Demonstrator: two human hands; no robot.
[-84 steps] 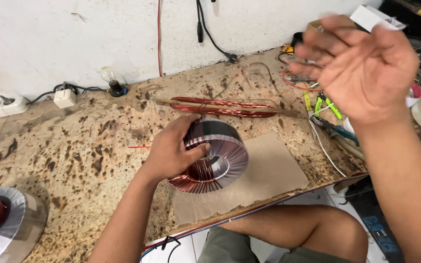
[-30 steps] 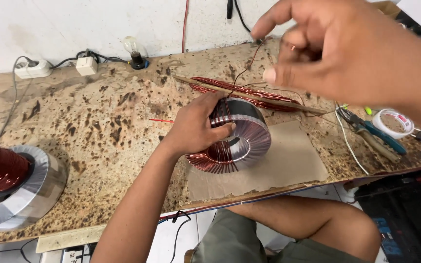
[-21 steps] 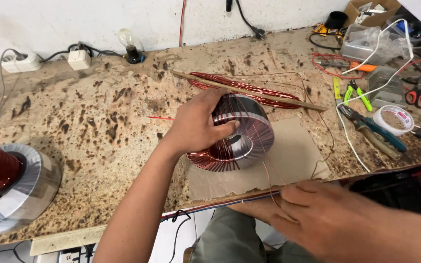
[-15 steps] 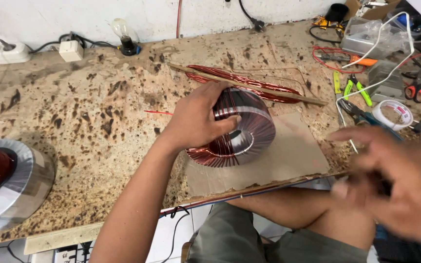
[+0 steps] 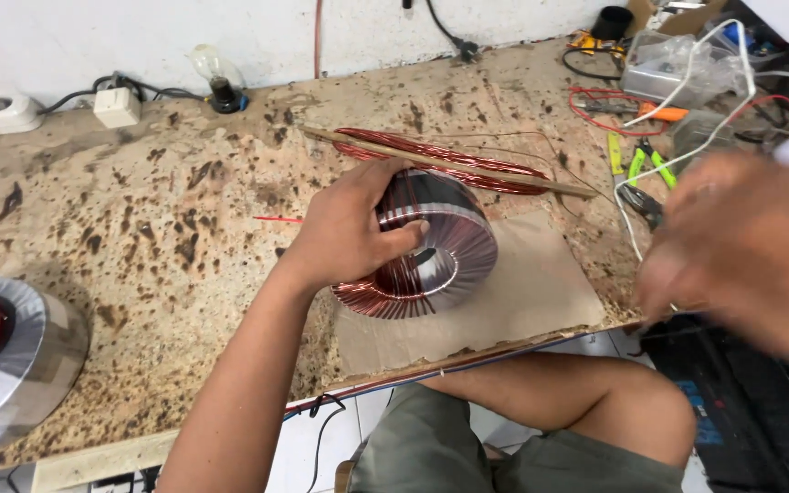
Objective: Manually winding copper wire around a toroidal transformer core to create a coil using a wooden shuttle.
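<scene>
Gripping the toroidal coil (image 5: 417,246) from the left, the left hand (image 5: 349,228) is curled over its rim with the thumb hooked into the centre hole, and the ring is kept tilted on edge on the sheet of cardboard (image 5: 541,301) that lies at the front edge of the workbench (image 5: 139,237). The right hand (image 5: 741,246) is raised off the right end of the bench, close to the camera and badly blurred; whether its fingers are pinched on a wire or held loose cannot be told. A risk is judged to lie in the thin copper wire: if it is drawn too hard or at a bad angle, a turn could be kinked, the enamel scraped, or a loop laid across its neighbours. The tilted coil could also be let slip off the cardboard towards the front edge if the thumb's hold is eased. The wire-wound wooden stick (image 5: 449,162) just behind the coil could be snagged or dragged by a loose strand. Compared with half a second ago, the left hand's hold on the coil is seen unchanged, while the right hand has been lifted from below the front edge to the right side of the bench. A second coil on a metal-cased core (image 5: 2,356) is left at the left front corner.
</scene>
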